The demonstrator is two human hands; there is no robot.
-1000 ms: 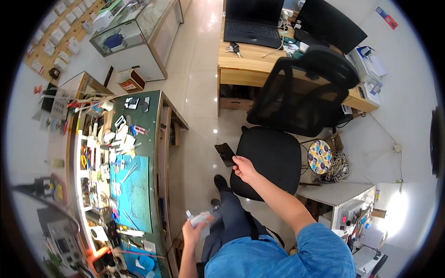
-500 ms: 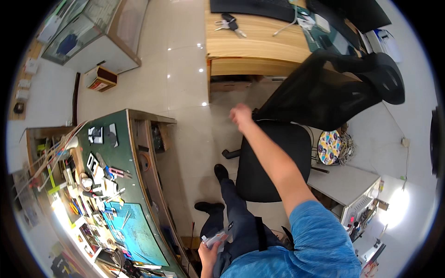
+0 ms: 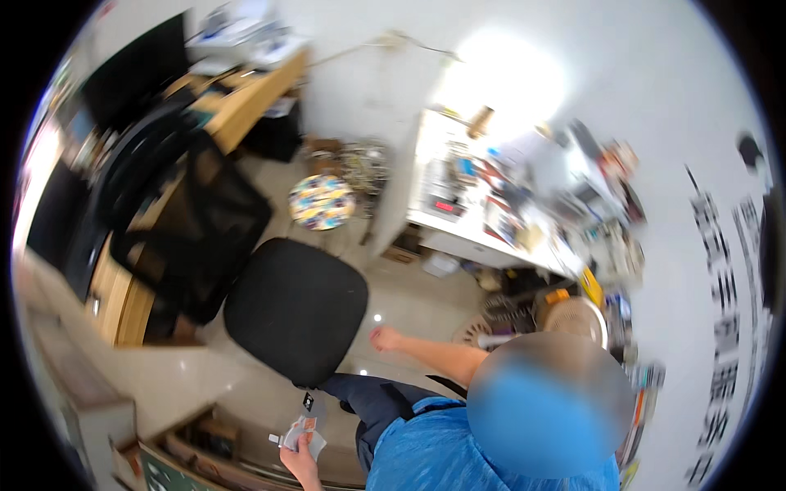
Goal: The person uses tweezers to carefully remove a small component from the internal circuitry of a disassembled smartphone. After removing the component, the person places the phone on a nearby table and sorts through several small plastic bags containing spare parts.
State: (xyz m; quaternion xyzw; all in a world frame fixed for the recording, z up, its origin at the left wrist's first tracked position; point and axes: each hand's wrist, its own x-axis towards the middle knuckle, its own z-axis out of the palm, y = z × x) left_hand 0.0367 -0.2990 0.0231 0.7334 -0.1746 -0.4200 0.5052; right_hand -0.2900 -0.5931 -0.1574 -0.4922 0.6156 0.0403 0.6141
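Black chair (image 3: 296,307): stands ahead and left; best skirted without a bump.
Right hand (image 3: 386,338): just beside the chair, curled, blurred; cannot tell whether empty.
Left hand (image 3: 301,460): narrowed in a pinch.
Clear packet (image 3: 309,425): in the left hand; firm, even pressure should prevent slipping.

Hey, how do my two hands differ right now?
Your left hand holds a white item with orange markings; your right hand, slightly blurred, shows nothing in it.
The left hand sits low in the view, while the right hand is higher, appearing just beside the black chair's seat.
Both hands are bare.
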